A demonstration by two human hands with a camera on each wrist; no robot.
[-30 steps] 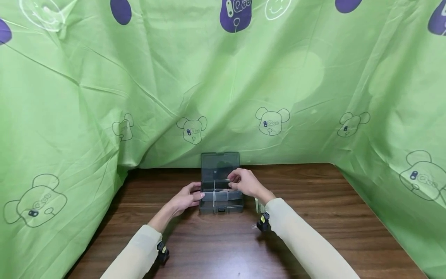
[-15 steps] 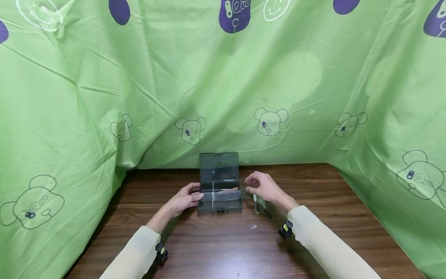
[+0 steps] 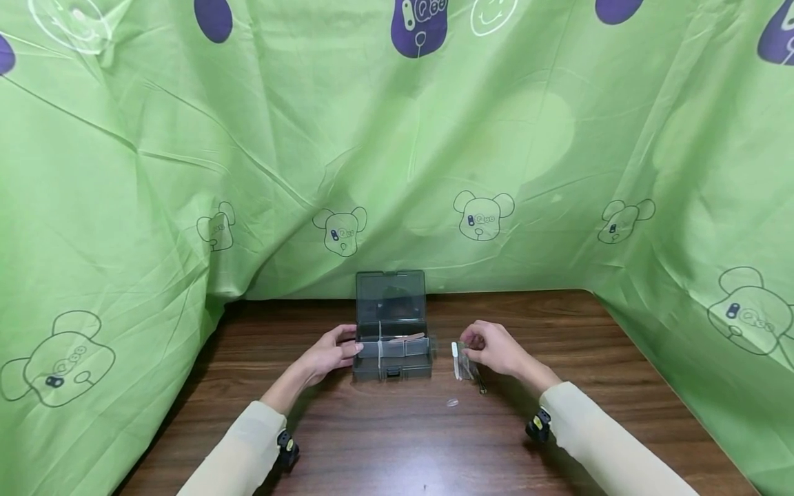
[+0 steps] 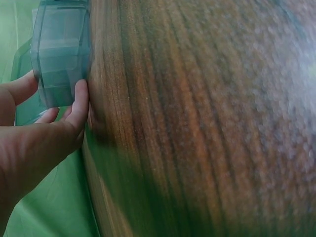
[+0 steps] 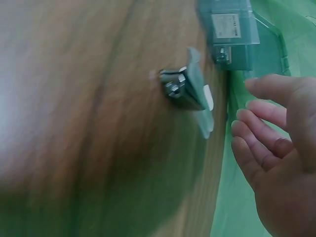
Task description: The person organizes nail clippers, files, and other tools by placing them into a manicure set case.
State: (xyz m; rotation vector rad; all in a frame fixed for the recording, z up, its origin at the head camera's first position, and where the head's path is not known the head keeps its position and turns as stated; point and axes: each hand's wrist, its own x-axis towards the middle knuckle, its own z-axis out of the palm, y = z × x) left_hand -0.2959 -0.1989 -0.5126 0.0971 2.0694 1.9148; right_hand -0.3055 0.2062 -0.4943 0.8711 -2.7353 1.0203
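Note:
A grey see-through storage box (image 3: pixel 391 349) stands with its lid (image 3: pixel 391 296) raised at the back. My left hand (image 3: pixel 327 350) grips its left end, thumb at the upper tray and fingers lower down, as the left wrist view shows. Inside the divided tray lies a thin pinkish strip (image 3: pixel 407 337). My right hand (image 3: pixel 496 348) is over a small group on the table: a slim white-tipped piece (image 3: pixel 455 359) and a shiny metal piece resembling a nail clipper (image 5: pixel 181 89). In the right wrist view, its fingers are loosely bent and apart, nothing between them.
A small clear oval piece (image 3: pixel 453 402) lies on the wooden table (image 3: pixel 384 441) in front of the box. A white label (image 5: pixel 226 25) shows on the box's right end. Green printed cloth (image 3: pixel 397 158) hangs behind and at both sides.
My right hand has left the box's tray and moved right and nearer, to the small things beside it. The pinkish strip in the tray shows now. My left hand stays put.

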